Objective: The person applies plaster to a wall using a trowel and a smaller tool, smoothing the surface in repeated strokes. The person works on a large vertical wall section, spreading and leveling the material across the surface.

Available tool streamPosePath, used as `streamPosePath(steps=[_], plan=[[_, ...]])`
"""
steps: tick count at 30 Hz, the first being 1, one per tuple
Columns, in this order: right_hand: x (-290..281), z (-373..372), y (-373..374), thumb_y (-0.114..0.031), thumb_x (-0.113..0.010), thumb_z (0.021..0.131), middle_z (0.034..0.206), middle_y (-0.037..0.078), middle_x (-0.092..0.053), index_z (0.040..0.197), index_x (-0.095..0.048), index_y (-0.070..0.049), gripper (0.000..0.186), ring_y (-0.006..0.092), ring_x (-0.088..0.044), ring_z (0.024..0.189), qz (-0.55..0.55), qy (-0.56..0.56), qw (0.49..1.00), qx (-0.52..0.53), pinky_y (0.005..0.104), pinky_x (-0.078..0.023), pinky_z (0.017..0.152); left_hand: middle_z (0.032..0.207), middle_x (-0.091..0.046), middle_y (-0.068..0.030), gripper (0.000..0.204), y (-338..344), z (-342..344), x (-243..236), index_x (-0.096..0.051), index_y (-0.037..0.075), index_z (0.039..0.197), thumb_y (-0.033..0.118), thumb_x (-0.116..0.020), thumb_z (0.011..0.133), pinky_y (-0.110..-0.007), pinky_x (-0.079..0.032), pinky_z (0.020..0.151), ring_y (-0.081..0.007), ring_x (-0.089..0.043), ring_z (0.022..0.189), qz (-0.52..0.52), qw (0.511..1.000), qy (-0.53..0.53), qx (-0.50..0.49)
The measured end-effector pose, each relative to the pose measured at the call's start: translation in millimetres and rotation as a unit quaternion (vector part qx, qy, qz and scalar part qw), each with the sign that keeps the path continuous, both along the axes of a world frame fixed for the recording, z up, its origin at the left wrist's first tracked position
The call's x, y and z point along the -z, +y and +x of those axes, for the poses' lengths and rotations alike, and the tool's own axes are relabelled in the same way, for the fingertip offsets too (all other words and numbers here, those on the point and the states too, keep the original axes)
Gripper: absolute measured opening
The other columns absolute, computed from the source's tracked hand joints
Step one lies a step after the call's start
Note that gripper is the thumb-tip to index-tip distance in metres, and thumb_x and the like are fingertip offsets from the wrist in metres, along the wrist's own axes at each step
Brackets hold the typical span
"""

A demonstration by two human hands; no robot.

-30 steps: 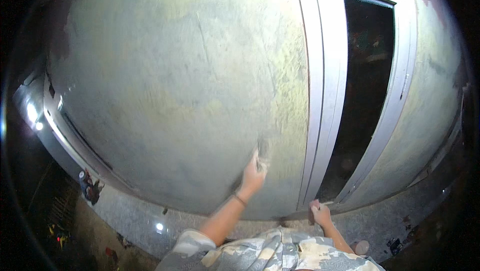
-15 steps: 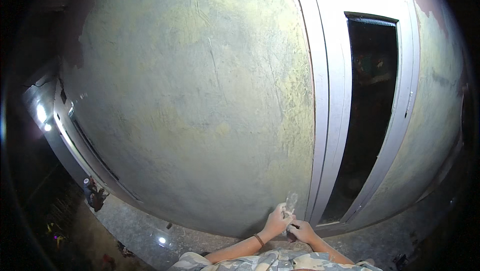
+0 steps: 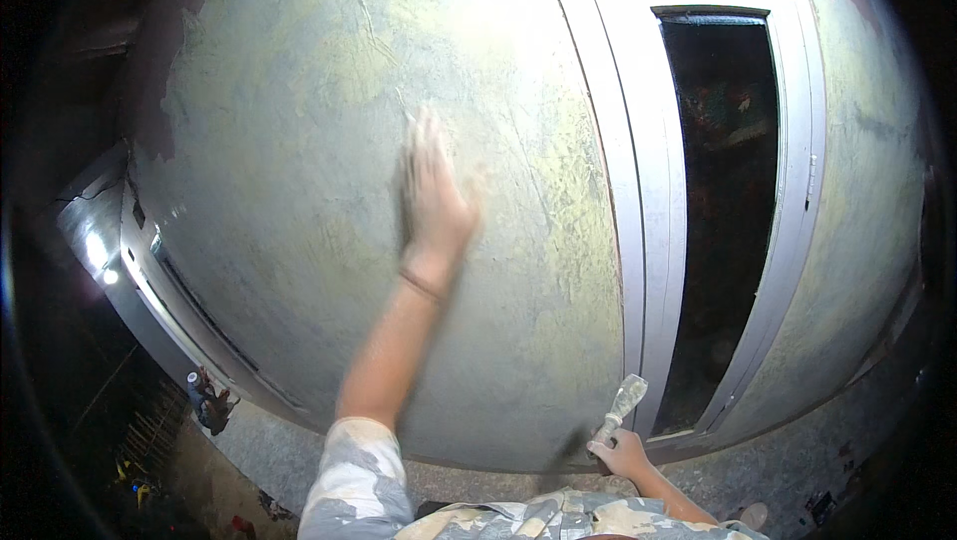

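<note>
My left hand (image 3: 439,196) is raised at the plastered wall (image 3: 289,231), fingers stretched out and slightly blurred, with nothing in it. It lies on or very close to the patchy grey and yellowish surface; I cannot tell whether it touches. Low down by the door frame (image 3: 630,241), my right hand (image 3: 625,454) is closed around the handle of a putty knife (image 3: 628,397). The knife's blade points up and is smeared with pale, whitish material. Part of its handle is hidden by my fingers.
A white door (image 3: 648,121) with a tall dark glass panel stands to the right. Another person (image 3: 207,404) crouches far off at the lower left, along the wall. A concrete walkway (image 3: 269,445) runs along the wall's foot. A bright lamp (image 3: 97,249) glows at left.
My left hand has left the putty knife, which both hands were at, and has risen to the wall. My right hand, holding the knife, has shifted slightly right.
</note>
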State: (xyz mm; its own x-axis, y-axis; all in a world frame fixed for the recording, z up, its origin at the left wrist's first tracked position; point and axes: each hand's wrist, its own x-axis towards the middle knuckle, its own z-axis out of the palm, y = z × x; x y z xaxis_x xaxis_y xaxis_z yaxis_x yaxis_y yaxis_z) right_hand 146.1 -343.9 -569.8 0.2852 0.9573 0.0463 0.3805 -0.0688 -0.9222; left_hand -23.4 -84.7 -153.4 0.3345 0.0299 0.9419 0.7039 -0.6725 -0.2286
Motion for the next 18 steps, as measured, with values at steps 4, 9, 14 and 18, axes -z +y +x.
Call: streamPosePath(steps=[4, 9, 14, 18], plan=[[-1.4, 8.9, -7.4, -0.039, -0.08, 0.082, 0.079, 0.017, -0.071, 0.09, -0.075, -0.002, 0.038, 0.0319, -0.07, 0.074, -0.036, -0.044, 0.998, 0.009, 0.0427, -0.052, 0.07, 0.17, -0.017, -0.0231, 0.085, 52.5, 7.8, -149.4, -0.016, -0.002, 0.162, 0.051, -0.047, 0.104, -0.06, -0.008, 0.126, -0.0391, -0.01, 0.158, 0.068, 0.987, -0.073, -0.125], [-19.7, 23.3, 3.6, -0.037, -0.08, 0.082, 0.081, 0.016, -0.072, 0.089, -0.074, -0.001, 0.037, 0.0326, -0.07, 0.075, 0.022, -0.059, 0.997, 0.043, 0.0425, -0.053, 0.071, 0.172, -0.015, -0.0152, 0.084, 56.4, 68.1, -162.7, -0.017, 0.004, 0.164, 0.056, -0.042, 0.103, -0.057, -0.006, 0.128, -0.0321, -0.009, 0.16, 0.16, 0.982, -0.035, -0.099], [-60.7, 40.2, 21.5, -0.029, -0.08, 0.082, 0.087, 0.014, -0.073, 0.095, -0.073, -0.001, 0.032, 0.0285, -0.071, 0.081, 0.16, -0.044, 0.984, 0.056, 0.0391, -0.053, 0.077, 0.173, -0.015, -0.0072, 0.08, 2.6, 100.1, -29.4, -0.017, 0.011, 0.165, 0.058, -0.04, 0.104, -0.052, -0.001, 0.13, -0.025, -0.007, 0.16, 0.092, 0.969, 0.228, -0.021], [-98.6, 47.4, 27.9, -0.021, -0.08, 0.083, 0.082, 0.008, -0.071, 0.093, -0.072, 0.001, 0.026, 0.0161, -0.066, 0.075, 0.181, -0.04, 0.976, 0.116, 0.0336, -0.052, 0.073, 0.171, -0.025, -0.0026, 0.072, -21.3, 59.9, 8.5, -0.031, 0.024, 0.162, 0.061, -0.045, 0.102, -0.053, -0.002, 0.13, -0.0232, -0.017, 0.159, 0.038, 0.883, 0.457, 0.101]])
